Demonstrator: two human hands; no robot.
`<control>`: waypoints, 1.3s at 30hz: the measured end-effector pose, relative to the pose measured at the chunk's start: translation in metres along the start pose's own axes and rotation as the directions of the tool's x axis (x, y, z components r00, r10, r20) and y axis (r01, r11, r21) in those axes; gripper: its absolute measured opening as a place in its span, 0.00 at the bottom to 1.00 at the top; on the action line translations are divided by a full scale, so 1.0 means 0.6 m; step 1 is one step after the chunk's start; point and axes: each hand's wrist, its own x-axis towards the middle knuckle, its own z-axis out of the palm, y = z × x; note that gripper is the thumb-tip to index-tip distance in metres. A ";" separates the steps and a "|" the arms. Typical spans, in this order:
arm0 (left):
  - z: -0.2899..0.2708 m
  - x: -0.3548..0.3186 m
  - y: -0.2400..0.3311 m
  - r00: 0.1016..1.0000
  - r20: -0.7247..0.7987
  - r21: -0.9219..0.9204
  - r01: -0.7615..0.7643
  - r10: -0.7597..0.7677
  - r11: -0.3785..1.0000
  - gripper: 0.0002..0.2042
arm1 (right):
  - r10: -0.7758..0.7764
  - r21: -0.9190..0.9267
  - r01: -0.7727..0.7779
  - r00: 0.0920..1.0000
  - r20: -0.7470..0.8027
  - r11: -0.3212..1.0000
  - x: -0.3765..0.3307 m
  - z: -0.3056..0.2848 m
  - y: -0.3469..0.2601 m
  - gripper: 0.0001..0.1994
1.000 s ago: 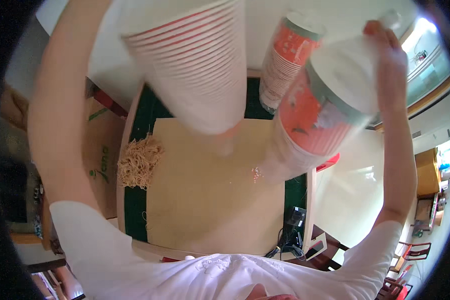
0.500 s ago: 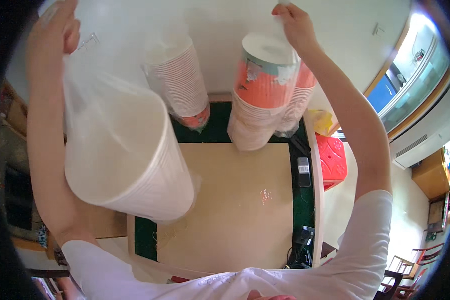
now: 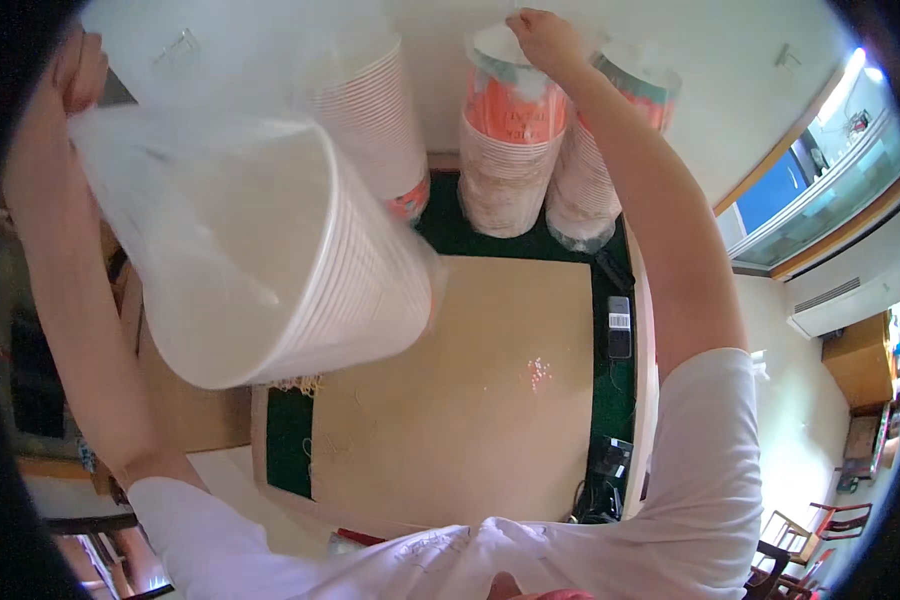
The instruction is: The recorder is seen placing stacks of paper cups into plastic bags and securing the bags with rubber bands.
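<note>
My left hand is closed at the upper left on the gathered clear plastic bag around a large stack of white paper cups. That stack hangs tilted over the board, mouth toward me, its far end pointing right. At the top, my right hand pinches the bag of another stack of paper cups, orange and teal at its upper part. This stack stands upright on the green table surface, by the board's back edge. Fingertips of my left hand are partly hidden.
Two more bagged cup stacks stand at the back, one on the left and one on the right. Small pale bits lie on the tan board. A phone-like device and black cables line the right edge.
The orange-topped stack has gone back and down onto the green surface with my right hand. My left hand has shifted left, and the white stack has tipped further over.
</note>
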 end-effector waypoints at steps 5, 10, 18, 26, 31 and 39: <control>0.003 -0.085 0.021 0.982 -0.005 -0.004 0.189 -0.189 0.982 0.19 | -0.074 0.158 0.188 0.838 -0.541 0.969 -0.095 -0.052 -0.099 0.23; 0.065 -0.155 0.053 0.956 0.017 -0.082 0.293 -0.292 0.953 0.19 | 0.052 0.666 0.048 0.990 -0.129 0.745 -0.562 0.121 -0.053 0.21; 0.120 -0.192 0.184 0.944 0.067 -0.063 0.328 -0.324 0.943 0.18 | -0.075 0.023 0.075 0.819 0.569 0.997 -0.945 0.197 -0.194 0.25; 0.113 -0.240 0.299 0.952 0.038 -0.080 0.306 -0.304 0.949 0.18 | 0.203 0.417 -0.384 0.887 0.416 0.824 -0.756 -0.036 -0.218 0.11; 0.117 -0.259 0.332 0.976 0.152 -0.137 0.178 -0.156 0.975 0.16 | 0.116 0.696 -0.017 0.989 -0.095 0.718 -0.619 -0.305 -0.305 0.10; 0.112 -0.271 0.324 0.791 0.512 -0.256 0.513 -0.335 0.819 0.17 | -0.157 0.653 0.059 0.983 0.093 0.755 -0.565 -0.425 -0.468 0.15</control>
